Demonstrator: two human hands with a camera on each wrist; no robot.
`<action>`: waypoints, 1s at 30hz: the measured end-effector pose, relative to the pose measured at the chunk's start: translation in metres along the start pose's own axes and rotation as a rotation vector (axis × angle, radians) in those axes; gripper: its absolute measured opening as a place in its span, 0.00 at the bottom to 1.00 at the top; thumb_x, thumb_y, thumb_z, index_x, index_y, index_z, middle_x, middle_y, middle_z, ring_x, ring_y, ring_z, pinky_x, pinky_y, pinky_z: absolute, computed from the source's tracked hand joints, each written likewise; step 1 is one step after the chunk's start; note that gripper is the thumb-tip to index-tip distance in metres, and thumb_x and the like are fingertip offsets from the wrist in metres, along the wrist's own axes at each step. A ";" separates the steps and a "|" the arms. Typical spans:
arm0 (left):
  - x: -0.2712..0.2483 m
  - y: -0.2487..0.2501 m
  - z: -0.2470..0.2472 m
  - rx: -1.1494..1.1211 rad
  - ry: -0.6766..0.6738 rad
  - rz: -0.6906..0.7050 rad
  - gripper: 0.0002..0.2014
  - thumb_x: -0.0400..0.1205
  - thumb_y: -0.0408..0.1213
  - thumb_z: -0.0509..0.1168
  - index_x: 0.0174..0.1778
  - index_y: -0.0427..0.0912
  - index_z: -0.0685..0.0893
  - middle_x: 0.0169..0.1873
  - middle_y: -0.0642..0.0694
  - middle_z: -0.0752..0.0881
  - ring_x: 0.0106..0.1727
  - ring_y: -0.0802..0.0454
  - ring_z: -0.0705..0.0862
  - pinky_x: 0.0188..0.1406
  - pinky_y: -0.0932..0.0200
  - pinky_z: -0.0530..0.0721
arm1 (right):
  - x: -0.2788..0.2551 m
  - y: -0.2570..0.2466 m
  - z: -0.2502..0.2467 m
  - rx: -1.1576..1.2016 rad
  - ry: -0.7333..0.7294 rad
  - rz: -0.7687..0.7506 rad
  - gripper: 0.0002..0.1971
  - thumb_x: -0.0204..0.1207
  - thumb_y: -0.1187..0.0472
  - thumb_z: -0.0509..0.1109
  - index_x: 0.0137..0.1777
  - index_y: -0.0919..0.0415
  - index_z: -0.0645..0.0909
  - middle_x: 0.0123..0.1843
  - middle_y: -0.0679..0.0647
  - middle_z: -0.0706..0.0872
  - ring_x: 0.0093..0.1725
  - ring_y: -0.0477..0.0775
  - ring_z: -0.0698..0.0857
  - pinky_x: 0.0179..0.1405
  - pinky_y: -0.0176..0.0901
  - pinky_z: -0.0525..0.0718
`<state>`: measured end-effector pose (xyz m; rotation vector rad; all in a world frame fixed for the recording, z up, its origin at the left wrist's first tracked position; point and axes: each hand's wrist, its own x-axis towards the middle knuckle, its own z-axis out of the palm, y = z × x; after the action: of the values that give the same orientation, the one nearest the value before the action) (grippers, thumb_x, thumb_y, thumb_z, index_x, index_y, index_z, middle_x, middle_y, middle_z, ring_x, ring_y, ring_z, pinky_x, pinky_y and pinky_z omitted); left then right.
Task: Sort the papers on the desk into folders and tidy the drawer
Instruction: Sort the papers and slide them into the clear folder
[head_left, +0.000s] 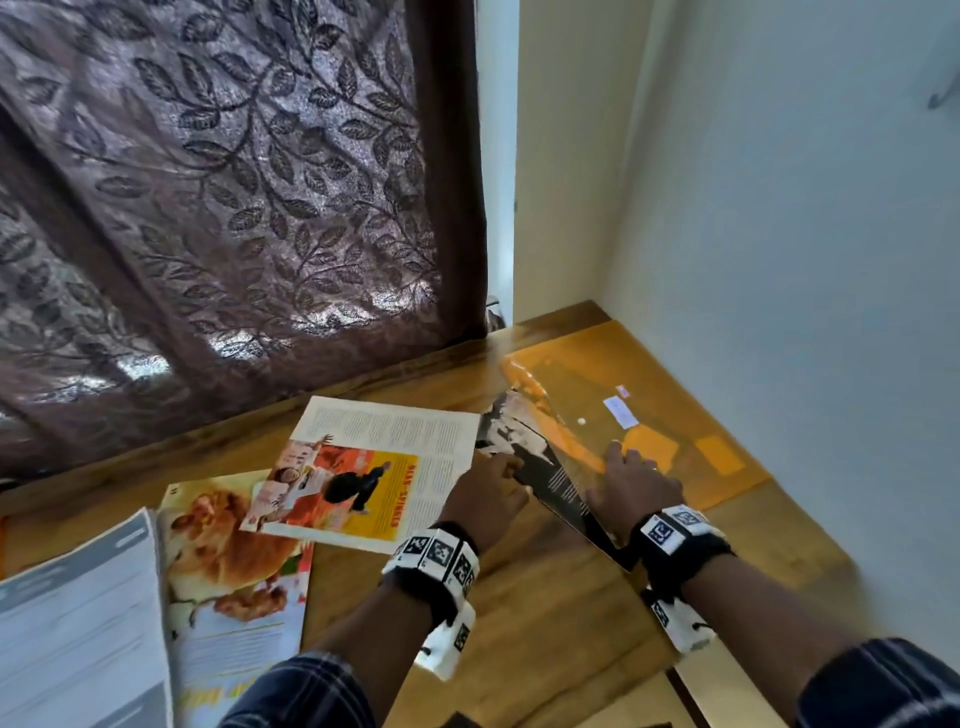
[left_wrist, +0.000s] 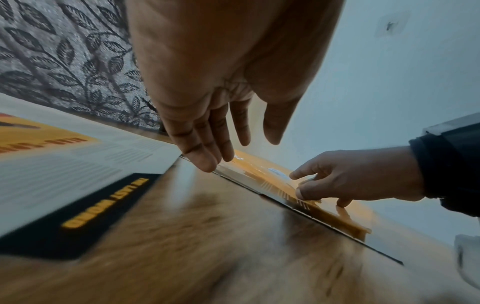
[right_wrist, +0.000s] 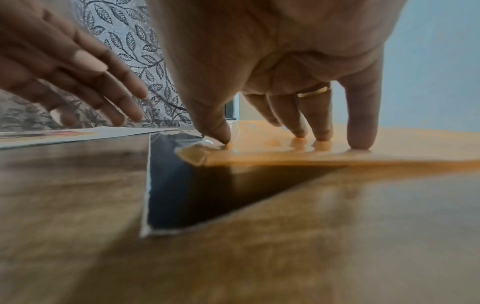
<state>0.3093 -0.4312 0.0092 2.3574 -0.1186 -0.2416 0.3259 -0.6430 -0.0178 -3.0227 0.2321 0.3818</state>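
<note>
An orange see-through folder (head_left: 649, 395) lies in the desk's back right corner against the wall. A dark magazine page (head_left: 550, 478) sticks out from under its near left edge, partly covered by it. My left hand (head_left: 506, 473) touches the page's left edge with straight fingers (left_wrist: 207, 164). My right hand (head_left: 623, 462) presses spread fingertips (right_wrist: 361, 142) down on the folder (right_wrist: 402, 148), with the thumb at the folder's lifted corner above the dark page (right_wrist: 176, 185). The left wrist view shows the right hand (left_wrist: 311, 185) on the folder (left_wrist: 259, 166).
On the wooden desk (head_left: 545, 623), left of my hands, lie a magazine page with an orange picture (head_left: 374, 467), a lion page (head_left: 234, 545) and a white printed sheet (head_left: 78, 623). A leaf-patterned curtain (head_left: 208, 208) hangs behind, and a wall (head_left: 779, 208) bounds the right.
</note>
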 end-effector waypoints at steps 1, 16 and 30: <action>0.005 0.004 0.002 -0.024 -0.014 -0.012 0.20 0.81 0.41 0.70 0.69 0.46 0.80 0.61 0.48 0.85 0.62 0.51 0.83 0.66 0.51 0.81 | 0.002 0.000 -0.002 0.008 -0.015 -0.001 0.37 0.77 0.41 0.63 0.81 0.56 0.57 0.75 0.59 0.74 0.71 0.65 0.77 0.59 0.62 0.79; 0.067 0.027 0.040 -0.437 -0.096 -0.288 0.30 0.73 0.49 0.69 0.70 0.52 0.70 0.46 0.48 0.86 0.50 0.45 0.88 0.60 0.40 0.86 | 0.028 0.043 -0.037 -0.002 -0.080 -0.091 0.31 0.79 0.37 0.63 0.80 0.45 0.67 0.77 0.49 0.78 0.73 0.56 0.79 0.70 0.54 0.76; 0.099 0.046 0.062 -0.852 -0.083 -0.507 0.32 0.78 0.35 0.72 0.76 0.52 0.67 0.62 0.37 0.84 0.52 0.39 0.90 0.39 0.45 0.92 | 0.022 0.051 -0.010 0.142 -0.074 -0.111 0.38 0.79 0.35 0.62 0.86 0.47 0.59 0.89 0.53 0.56 0.88 0.56 0.55 0.85 0.61 0.56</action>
<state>0.3926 -0.5219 -0.0164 1.4894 0.4640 -0.5154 0.3410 -0.6978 -0.0166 -2.8604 0.0815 0.4465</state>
